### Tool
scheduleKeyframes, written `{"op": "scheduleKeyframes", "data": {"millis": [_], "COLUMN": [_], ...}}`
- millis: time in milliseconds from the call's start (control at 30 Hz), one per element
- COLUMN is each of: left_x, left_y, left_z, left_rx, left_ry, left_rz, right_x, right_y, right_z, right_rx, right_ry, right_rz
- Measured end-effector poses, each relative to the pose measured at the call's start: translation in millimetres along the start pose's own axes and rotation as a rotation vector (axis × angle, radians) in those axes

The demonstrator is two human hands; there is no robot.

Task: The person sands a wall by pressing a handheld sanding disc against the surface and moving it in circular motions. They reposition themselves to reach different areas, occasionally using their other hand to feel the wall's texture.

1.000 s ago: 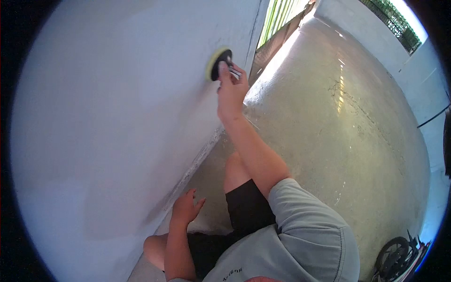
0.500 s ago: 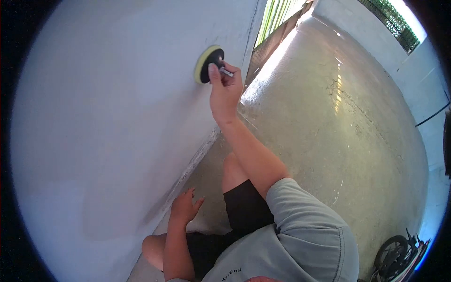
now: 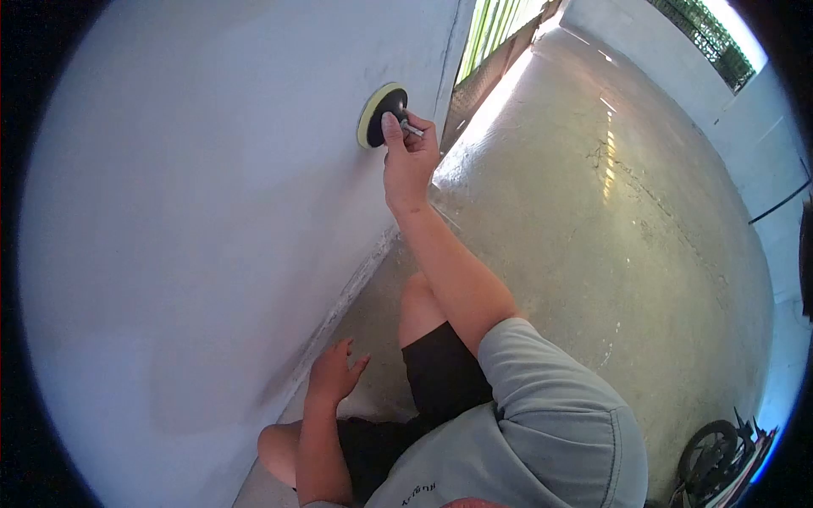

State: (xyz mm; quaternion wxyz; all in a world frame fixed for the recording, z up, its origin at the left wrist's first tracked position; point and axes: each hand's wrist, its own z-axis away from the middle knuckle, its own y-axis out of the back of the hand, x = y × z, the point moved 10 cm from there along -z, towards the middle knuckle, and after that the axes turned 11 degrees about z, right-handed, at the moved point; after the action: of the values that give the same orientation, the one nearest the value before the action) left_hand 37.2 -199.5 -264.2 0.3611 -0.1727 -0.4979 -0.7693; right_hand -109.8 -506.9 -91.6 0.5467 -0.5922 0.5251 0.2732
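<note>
My right hand (image 3: 411, 157) is closed on a round polishing pad (image 3: 383, 116) with a black back, a pale yellow foam face and a metal shank. The thumb presses on the black back, while the fingers curl around by the shank. The foam side faces the white wall (image 3: 212, 212) and lies right at its surface, near some faint grey smudges. Low in the view, my left hand (image 3: 333, 372) holds nothing. Its thumb and fingers are spread, above my bent knee and close to the foot of the wall.
Along the wall's base runs a rough, chipped edge (image 3: 343, 300). The concrete floor (image 3: 627, 254) stretches to the right, with cracks and pale spots. A slatted gate (image 3: 504, 34) stands beyond the wall's end. At the lower right is a wheeled vehicle (image 3: 711, 453), partly cut off.
My right hand and the polishing pad have shifted slightly to the right along the wall, and the pad has turned a little. My left hand has stayed in nearly the same place.
</note>
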Motion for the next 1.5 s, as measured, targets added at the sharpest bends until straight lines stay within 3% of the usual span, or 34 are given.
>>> {"op": "scheduleKeyframes", "data": {"millis": [100,167,333,400,433,500,733,1333,1500], "left_x": [1.1,-1.6,-0.2,1.1,1.5,-0.1,-1.5,-1.0,-0.8], "left_y": [1.9,2.5,2.8,1.5,0.7,-1.6,1.1,0.8,2.6], "left_z": [-0.1,1.4,3.1,1.0,0.5,-0.2,1.9,2.1,3.3], "left_rx": [0.008,0.015,0.015,0.008,0.003,0.007,0.011,-0.012,0.002], "left_ry": [0.002,0.008,-0.010,-0.003,0.001,-0.007,0.003,0.021,-0.002], "left_rz": [-0.002,-0.005,-0.011,-0.011,-0.015,-0.003,-0.001,-0.016,0.009], "right_x": [34.2,79.1,57.3,26.2,29.3,9.6,19.7,15.1,36.8], "right_y": [11.3,41.6,35.9,12.6,13.0,9.2,20.8,23.7,32.4], "right_z": [-21.1,-34.1,-20.0,-17.3,-16.8,-17.3,-24.1,-25.4,-32.5], "right_rx": [0.025,0.189,0.168,0.042,0.044,0.004,0.086,0.082,0.129], "right_ry": [0.029,-0.179,-0.311,-0.029,-0.030,0.219,0.154,0.240,0.085], "right_rz": [-0.020,-0.018,0.068,0.038,0.040,0.009,0.115,0.180,0.196]}}
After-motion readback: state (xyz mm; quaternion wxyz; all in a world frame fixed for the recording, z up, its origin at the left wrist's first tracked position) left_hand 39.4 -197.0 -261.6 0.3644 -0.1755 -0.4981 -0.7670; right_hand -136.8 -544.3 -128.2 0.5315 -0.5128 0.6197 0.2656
